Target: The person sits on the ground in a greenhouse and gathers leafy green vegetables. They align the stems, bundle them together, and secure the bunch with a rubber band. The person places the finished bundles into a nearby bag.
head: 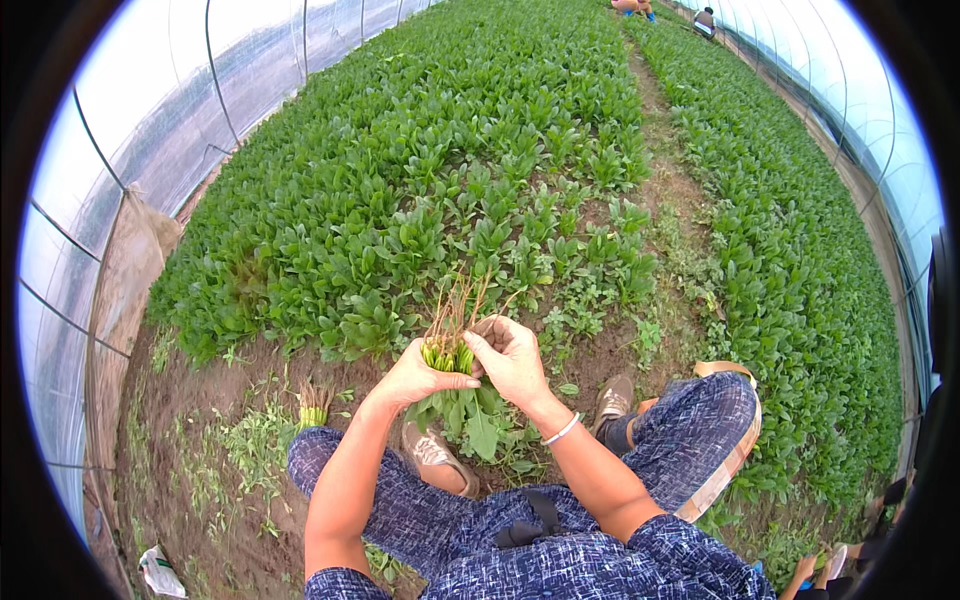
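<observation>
A bunch of spinach is held roots up in front of me, its leaves hanging down between my feet. My left hand wraps around the stems from the left, its thumb lying across the front. From the right, my right hand grips the bunch by the root ends, thumb against the stems; its inner fingers are partly hidden. Thin brown roots stick up above both hands. Another bundle with roots upward rests on the soil beside my left knee.
Dense spinach beds spread ahead, with a narrow dirt path on the right. Plastic greenhouse walls curve along both sides. A white bag lies at lower left. Two people crouch far off; another person's hand shows at lower right.
</observation>
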Tool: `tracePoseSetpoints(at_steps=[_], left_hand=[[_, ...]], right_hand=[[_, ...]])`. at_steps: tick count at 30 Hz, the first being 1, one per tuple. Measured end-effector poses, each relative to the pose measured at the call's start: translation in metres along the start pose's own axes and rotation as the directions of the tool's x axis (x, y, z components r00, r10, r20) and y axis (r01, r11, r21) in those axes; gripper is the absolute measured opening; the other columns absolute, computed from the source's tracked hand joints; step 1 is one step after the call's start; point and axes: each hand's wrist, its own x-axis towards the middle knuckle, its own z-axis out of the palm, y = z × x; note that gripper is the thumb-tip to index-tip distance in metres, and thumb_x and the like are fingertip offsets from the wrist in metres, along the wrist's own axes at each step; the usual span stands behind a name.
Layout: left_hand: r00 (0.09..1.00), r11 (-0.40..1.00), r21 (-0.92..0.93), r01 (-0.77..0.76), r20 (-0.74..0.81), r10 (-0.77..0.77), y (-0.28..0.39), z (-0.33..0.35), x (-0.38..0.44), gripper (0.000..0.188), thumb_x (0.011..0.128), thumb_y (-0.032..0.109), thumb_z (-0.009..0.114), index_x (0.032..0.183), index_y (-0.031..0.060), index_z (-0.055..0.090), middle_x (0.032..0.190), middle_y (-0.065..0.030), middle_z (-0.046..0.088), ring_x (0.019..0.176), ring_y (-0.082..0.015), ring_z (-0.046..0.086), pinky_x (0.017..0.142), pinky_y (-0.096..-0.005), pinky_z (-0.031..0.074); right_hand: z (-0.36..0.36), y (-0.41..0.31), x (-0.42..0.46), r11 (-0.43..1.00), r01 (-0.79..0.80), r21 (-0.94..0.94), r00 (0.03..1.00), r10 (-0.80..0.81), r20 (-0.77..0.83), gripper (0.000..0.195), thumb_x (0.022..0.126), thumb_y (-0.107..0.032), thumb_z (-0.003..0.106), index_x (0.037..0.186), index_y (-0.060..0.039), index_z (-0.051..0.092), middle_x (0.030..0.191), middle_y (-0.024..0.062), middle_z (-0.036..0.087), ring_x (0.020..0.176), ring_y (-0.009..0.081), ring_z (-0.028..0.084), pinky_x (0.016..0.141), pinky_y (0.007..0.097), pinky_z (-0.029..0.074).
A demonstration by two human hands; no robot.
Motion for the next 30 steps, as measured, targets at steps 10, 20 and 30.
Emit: tracePoseSetpoints(at_steps=[10, 20, 30], left_hand=[[1.0, 0.993, -0.12, 0.0, 0.002, 0.0, 0.007, -0.002, -0.007, 0.037, 0.07, 0.011, 0.074, 0.102, -0.0013, 0.062, 0.086, -0.0137, 0.068, 0.091, -0.0258, 0.065, 0.091, -0.0388, 0.047], [0.979, 0.977, -0.208, 0.043, 0.204, 0.0, -0.006, -0.012, -0.002, 0.033, 0.069, 0.016, 0.072, 0.095, -0.0015, 0.063, 0.083, -0.0132, 0.067, 0.09, -0.0295, 0.065, 0.098, -0.0481, 0.044], [0.986, 0.918, -0.361, -0.162, -0.014, 0.169, 0.01, -0.028, -0.003, 0.035, 0.064, 0.017, 0.073, 0.092, 0.002, 0.059, 0.112, -0.0205, 0.059, 0.104, -0.034, 0.058, 0.095, -0.0472, 0.045]], right_hand=[[-0.031, -0.012, 0.002, 0.987, 0.125, -0.102, 0.947, -0.088, 0.31, 0.028, 0.082, -0.006, 0.065, 0.109, -0.0003, 0.062, 0.097, 0.0038, 0.061, 0.08, 0.0096, 0.06, 0.062, 0.0235, 0.05], [-0.039, -0.01, 0.001, 0.778, 0.361, -0.513, 0.896, -0.442, -0.039, 0.009, 0.082, -0.001, 0.06, 0.089, -0.0016, 0.055, 0.084, 0.0072, 0.053, 0.07, 0.0185, 0.057, 0.061, 0.0279, 0.047], [-0.071, 0.012, -0.013, 0.786, 0.241, -0.569, 0.968, -0.152, 0.2, 0.022, 0.089, -0.019, 0.055, 0.098, -0.0006, 0.064, 0.091, 0.0156, 0.065, 0.088, 0.0325, 0.061, 0.077, 0.0405, 0.048]])
